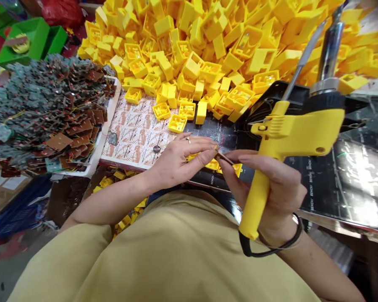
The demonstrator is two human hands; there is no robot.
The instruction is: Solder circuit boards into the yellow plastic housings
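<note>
My right hand [267,188] is wrapped round the handle of a yellow soldering gun [297,130], whose metal barrel points up and away to the right. Its fingertips also touch a small brown circuit board [224,158]. My left hand [179,157] is closed in a pinch on a small yellow plastic housing [212,164] that meets the board between both hands. Both hands hover over the near edge of a dark bench mat [321,184].
A huge heap of yellow plastic housings [214,46] fills the back of the table. A tray heaped with small circuit boards [50,105] lies at the left. Green bins [34,40] stand at the far left. A patterned sheet [135,134] covers the table near my left hand.
</note>
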